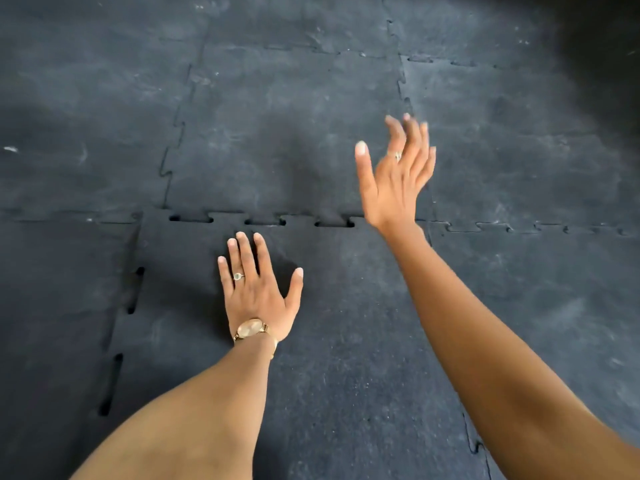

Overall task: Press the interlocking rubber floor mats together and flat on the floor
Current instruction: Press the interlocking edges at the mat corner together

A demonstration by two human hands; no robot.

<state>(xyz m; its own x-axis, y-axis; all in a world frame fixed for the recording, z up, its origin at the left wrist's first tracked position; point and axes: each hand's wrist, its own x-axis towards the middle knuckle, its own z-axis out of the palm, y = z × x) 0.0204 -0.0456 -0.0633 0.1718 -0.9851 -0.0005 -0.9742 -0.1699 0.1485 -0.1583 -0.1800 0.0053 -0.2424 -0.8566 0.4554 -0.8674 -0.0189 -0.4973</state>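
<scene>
A dark rubber mat (346,323) lies in front of me, its toothed far edge (263,220) and left edge (135,289) showing open gaps against the neighbouring mats. My left hand (258,289), with a ring and a gold watch, rests palm down and fingers spread on this mat just short of the far seam. My right hand (394,174) is raised in the air above the seam's right end, fingers apart and blurred, holding nothing. The mat beyond the seam (287,133) lies flat.
More interlocking black mats cover the floor all around, with closed puzzle seams at the left (173,140), right (403,84) and far right (536,227). A dark shadowed corner sits at the top right (602,46).
</scene>
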